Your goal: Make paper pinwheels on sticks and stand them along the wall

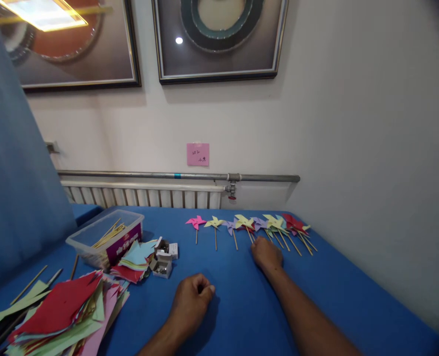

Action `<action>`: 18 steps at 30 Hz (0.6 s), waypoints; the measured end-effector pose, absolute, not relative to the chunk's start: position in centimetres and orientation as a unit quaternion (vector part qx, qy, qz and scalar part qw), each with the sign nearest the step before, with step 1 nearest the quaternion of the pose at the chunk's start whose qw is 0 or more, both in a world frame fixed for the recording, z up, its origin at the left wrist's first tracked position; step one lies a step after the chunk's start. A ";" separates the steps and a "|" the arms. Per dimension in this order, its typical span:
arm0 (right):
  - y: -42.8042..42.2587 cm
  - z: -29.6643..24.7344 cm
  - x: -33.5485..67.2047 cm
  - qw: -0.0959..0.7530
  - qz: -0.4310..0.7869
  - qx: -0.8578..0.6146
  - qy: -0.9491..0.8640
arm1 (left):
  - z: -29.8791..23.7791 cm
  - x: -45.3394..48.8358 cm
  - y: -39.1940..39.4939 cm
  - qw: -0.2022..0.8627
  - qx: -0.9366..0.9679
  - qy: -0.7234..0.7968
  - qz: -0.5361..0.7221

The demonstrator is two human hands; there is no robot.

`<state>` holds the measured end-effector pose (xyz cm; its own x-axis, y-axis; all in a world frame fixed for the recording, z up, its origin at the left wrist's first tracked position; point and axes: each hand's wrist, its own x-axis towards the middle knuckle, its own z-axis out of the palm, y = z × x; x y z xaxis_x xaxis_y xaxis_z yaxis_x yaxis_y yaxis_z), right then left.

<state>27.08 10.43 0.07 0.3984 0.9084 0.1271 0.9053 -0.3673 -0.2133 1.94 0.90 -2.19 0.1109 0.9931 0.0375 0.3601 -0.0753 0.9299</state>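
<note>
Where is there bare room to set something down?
The blue table has one free patch between the left hand and the right hand, short of the pinwheels, and another right of the right forearm, up to the table's edge. It is crowded at left, with the paper stack, plastic box and small boxes, and at far right, where pinwheels overlap.

pinwheels (244, 221): pink, yellow, lilac, red | tabletop (234, 301): blue | top sheet (61, 304): red | label (125, 243): purple

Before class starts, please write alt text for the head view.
The right hand is at a row of paper pinwheels on a blue table; the left hand, curled, is nearer the camera. Left of it are coloured papers and a plastic box of sticks.
</note>
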 end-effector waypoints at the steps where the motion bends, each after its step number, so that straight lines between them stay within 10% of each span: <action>1: 10.4 0.0 27.1 0.126 0.007 -0.827 -0.548 | -2.2 1.9 0.9 0.407 0.626 0.542 0.386; 18: 7.8 1.1 24.7 0.196 -0.064 -0.777 -0.594 | -2.0 1.9 0.6 0.307 0.710 0.547 0.320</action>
